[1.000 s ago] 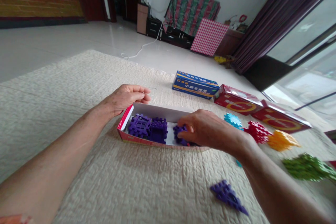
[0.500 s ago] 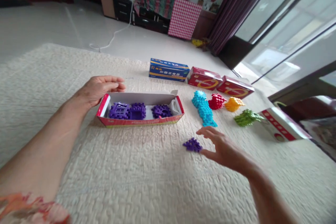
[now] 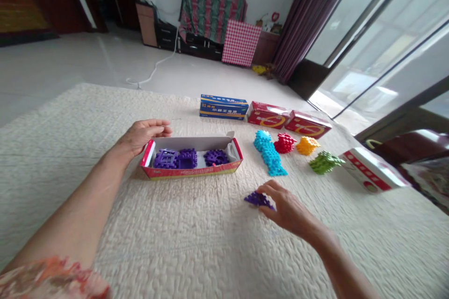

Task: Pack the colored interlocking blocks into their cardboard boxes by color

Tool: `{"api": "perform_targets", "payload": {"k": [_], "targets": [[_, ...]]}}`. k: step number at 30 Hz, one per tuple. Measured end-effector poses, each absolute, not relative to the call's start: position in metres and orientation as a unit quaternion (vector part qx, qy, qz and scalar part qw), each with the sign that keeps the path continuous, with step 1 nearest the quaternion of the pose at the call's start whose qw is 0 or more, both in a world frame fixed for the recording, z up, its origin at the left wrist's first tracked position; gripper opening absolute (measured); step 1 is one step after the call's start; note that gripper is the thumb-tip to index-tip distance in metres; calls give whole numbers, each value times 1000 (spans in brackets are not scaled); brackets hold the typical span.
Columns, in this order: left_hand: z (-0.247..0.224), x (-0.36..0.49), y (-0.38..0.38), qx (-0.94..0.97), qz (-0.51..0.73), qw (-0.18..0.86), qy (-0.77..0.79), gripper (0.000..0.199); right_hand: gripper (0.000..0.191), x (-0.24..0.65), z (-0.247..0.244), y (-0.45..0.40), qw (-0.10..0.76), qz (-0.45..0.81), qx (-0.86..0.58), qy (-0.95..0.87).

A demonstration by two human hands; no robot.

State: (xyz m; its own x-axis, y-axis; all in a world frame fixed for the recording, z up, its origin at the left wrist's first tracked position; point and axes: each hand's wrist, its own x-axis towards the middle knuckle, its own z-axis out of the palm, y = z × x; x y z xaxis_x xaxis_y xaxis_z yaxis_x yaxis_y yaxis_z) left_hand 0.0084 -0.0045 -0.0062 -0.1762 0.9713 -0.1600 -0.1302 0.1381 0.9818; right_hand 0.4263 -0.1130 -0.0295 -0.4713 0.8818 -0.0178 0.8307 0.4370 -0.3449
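Observation:
A long open box [image 3: 191, 172] with a red and yellow side lies on the bedspread, and purple plastic building blocks [image 3: 187, 159] sit inside it. My left hand [image 3: 142, 136] is at the box's far left corner, fingers stretched out and holding nothing; whether it touches the box I cannot tell. Right of the box, my right hand [image 3: 280, 203] has thumb and fingers closed on the edge of a loose purple building block [image 3: 255, 198]. That block appears slightly tilted, its left part at the cloth. Part of it is hidden by my fingers.
Behind stand a blue box [image 3: 223, 108] and two red boxes [image 3: 268, 116]. Nearer are light-blue blocks [image 3: 270, 154], red blocks [image 3: 285, 143], yellow blocks [image 3: 307, 145] and green blocks [image 3: 324, 162]. A white-and-red box [image 3: 373, 170] lies right, on the cream bedspread [image 3: 196, 252].
My right hand has closed from an open reach onto the loose purple block, whose right side has shifted. My left hand stays by the box corner. The camera view has tilted up a little.

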Motion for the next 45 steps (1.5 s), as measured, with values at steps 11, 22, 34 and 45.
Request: {"api": "perform_targets", "payload": {"k": [11,22,34,45], "targets": [[-8,8,-3,385,541,508,549,23,25,364,41,-42,230,88,-399,-883],[-11,6,1,392,544,506,542,23,25,311,40,13,36,87,-323,-942],[-12,5,1,401,541,502,542,22,24,322,46,7,85,71,-339,-934],[-9,7,-2,395,536,498,555,22,49,417,-10,-84,60,158,-450,-877]]}}
